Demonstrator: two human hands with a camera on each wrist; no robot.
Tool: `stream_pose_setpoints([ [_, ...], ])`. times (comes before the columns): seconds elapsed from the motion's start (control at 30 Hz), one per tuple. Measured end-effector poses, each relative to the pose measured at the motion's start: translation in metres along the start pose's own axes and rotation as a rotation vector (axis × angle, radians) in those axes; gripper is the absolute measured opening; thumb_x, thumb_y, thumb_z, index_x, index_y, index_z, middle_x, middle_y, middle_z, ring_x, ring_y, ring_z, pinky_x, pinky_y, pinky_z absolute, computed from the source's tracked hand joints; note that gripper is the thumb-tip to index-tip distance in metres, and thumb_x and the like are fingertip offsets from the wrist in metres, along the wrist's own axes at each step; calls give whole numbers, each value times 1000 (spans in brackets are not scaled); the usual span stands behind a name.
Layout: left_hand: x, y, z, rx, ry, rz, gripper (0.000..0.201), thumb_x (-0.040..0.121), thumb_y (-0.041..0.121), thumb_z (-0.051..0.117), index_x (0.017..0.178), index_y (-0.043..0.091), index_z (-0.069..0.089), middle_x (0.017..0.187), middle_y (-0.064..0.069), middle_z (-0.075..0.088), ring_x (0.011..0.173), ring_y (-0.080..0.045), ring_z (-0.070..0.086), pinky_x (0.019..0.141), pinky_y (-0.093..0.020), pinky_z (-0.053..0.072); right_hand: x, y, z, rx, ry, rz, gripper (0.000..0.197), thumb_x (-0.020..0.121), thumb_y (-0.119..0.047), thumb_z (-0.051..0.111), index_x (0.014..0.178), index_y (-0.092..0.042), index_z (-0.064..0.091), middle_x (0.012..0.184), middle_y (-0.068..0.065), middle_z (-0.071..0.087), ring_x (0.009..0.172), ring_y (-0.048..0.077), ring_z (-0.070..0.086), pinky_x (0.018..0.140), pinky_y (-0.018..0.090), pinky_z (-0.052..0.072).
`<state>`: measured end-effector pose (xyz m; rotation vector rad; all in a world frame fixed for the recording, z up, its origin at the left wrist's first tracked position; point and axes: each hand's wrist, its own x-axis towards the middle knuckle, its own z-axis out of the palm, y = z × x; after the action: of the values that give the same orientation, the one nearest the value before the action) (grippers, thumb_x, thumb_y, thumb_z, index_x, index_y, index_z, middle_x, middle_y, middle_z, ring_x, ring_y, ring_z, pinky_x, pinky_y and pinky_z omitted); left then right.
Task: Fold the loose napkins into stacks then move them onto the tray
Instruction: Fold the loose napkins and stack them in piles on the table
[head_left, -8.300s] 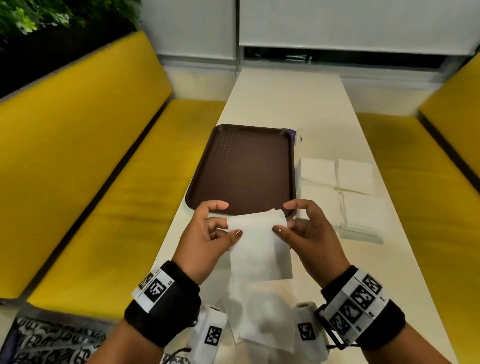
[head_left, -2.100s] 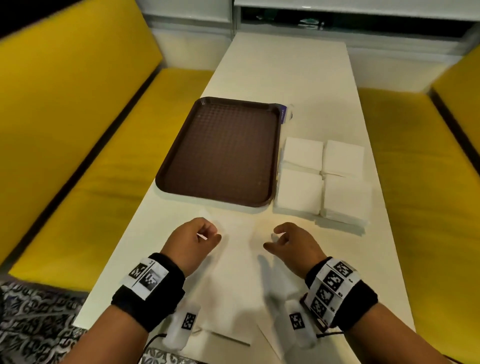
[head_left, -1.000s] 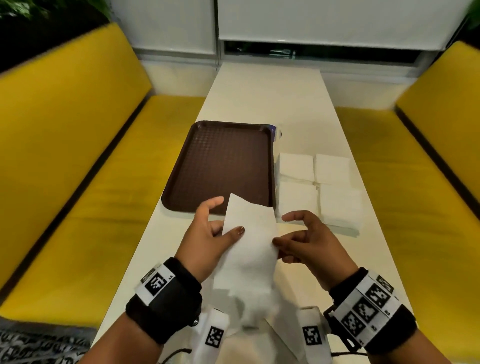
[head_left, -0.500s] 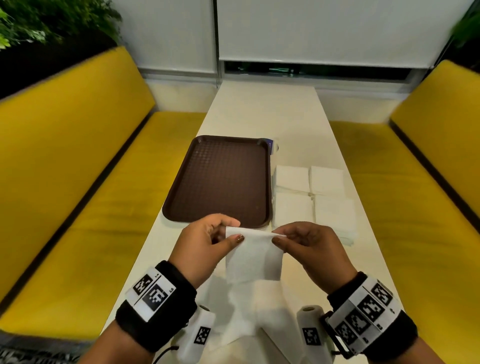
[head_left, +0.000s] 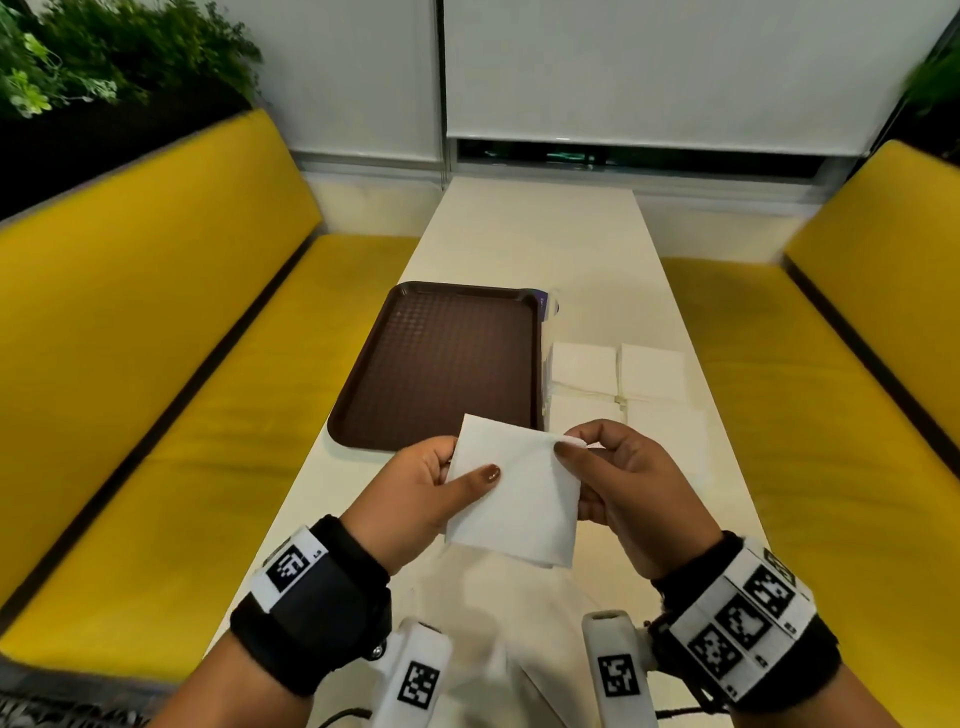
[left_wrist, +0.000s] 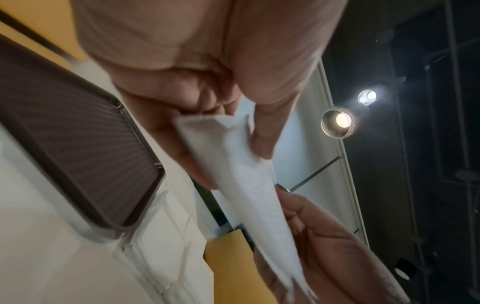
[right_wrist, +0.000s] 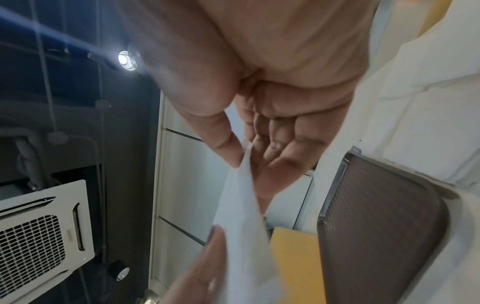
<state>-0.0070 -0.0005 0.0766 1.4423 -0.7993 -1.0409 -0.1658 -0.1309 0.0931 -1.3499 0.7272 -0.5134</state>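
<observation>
I hold a white napkin (head_left: 517, 496) above the near end of the table, folded to a rough square. My left hand (head_left: 431, 493) pinches its left edge between thumb and fingers. My right hand (head_left: 618, 483) pinches its upper right corner. The left wrist view shows the napkin (left_wrist: 249, 185) edge-on between both hands, and the right wrist view shows the napkin (right_wrist: 241, 222) the same way. A brown tray (head_left: 441, 364) lies bare beyond my hands. Stacks of folded napkins (head_left: 618, 379) sit to the tray's right. Loose unfolded napkins (head_left: 524, 623) lie on the table under my wrists.
The white table (head_left: 540, 244) is narrow and runs away from me to a wall with a window. Yellow bench seats (head_left: 218, 395) flank it on both sides (head_left: 810, 384). A small object (head_left: 548, 304) sits at the tray's far right corner.
The napkin hung long and unfolded a second ago; it has been folded shorter and now forms a square held between both hands. The head view tilted up slightly.
</observation>
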Motion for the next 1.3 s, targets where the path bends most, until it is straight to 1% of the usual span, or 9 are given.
stream_pose_setpoints([
  [0.23, 4, -4, 10, -84, 103, -35, 25, 95, 19, 57, 117, 10, 65, 108, -2, 74, 96, -20, 72, 69, -25, 57, -1, 8, -5, 76, -3, 128, 15, 94, -21, 61, 99, -8, 55, 80, 9, 71, 71, 32, 62, 64, 38, 56],
  [0.4, 8, -8, 17, -136, 93, -76, 27, 100, 20, 48, 116, 5, 64, 108, -9, 74, 98, -25, 71, 74, -30, 59, -1, 14, -8, 46, -20, 113, 22, 95, -22, 59, 79, -11, 50, 67, 2, 63, 57, 16, 57, 50, 27, 45],
  [0.5, 10, -10, 22, -183, 112, -84, 32, 103, 22, 42, 117, 3, 63, 110, -11, 73, 102, -27, 69, 78, -32, 59, 2, 19, -9, -42, 44, 61, 32, 95, -26, 59, 71, -12, 44, 63, 0, 49, 55, 12, 49, 49, 27, 43],
  [0.6, 14, -12, 25, -262, 157, -92, 32, 104, 22, 39, 118, 5, 63, 113, -13, 72, 106, -28, 68, 84, -36, 58, 4, 23, -10, -108, 79, 38, 33, 95, -28, 60, 70, -11, 47, 62, -3, 46, 53, 8, 48, 53, 28, 48],
  [0.8, 17, -15, 32, -399, 219, -147, 27, 102, 25, 43, 112, 9, 62, 108, -10, 73, 89, -17, 72, 69, -33, 61, 8, 32, -6, -78, 116, 29, 34, 95, -29, 60, 68, -10, 49, 72, 3, 48, 69, 16, 51, 64, 35, 54],
  [0.97, 18, -20, 35, -325, 167, -107, 24, 98, 23, 52, 118, 12, 60, 110, -4, 73, 97, -18, 71, 69, -31, 58, 10, 41, 2, -107, 160, 0, 40, 95, -31, 59, 61, -13, 46, 70, 5, 47, 67, 17, 50, 61, 33, 53],
  [1.1, 18, -26, 29, -233, 181, -65, 18, 99, 13, 52, 114, 14, 61, 108, -1, 74, 97, -18, 71, 72, -33, 60, 13, 44, -1, -145, 183, 13, 34, 93, -36, 61, 71, -12, 50, 75, 7, 54, 69, 16, 56, 59, 31, 53],
  [1.2, 17, -27, 22, -123, 131, -31, 23, 99, 13, 52, 121, 11, 59, 113, -4, 72, 105, -24, 68, 84, -39, 57, 18, 37, -8, -131, 202, 12, 30, 89, -39, 64, 89, -10, 54, 97, 12, 65, 75, 17, 65, 72, 40, 55],
  [1.3, 16, -27, 20, -59, 51, 5, 26, 98, 13, 56, 123, 5, 58, 116, -9, 71, 106, -27, 68, 91, -41, 55, 22, 23, -15, -178, 104, -44, 29, 84, -38, 70, 97, -13, 64, 100, 10, 69, 86, 20, 65, 78, 40, 55],
])
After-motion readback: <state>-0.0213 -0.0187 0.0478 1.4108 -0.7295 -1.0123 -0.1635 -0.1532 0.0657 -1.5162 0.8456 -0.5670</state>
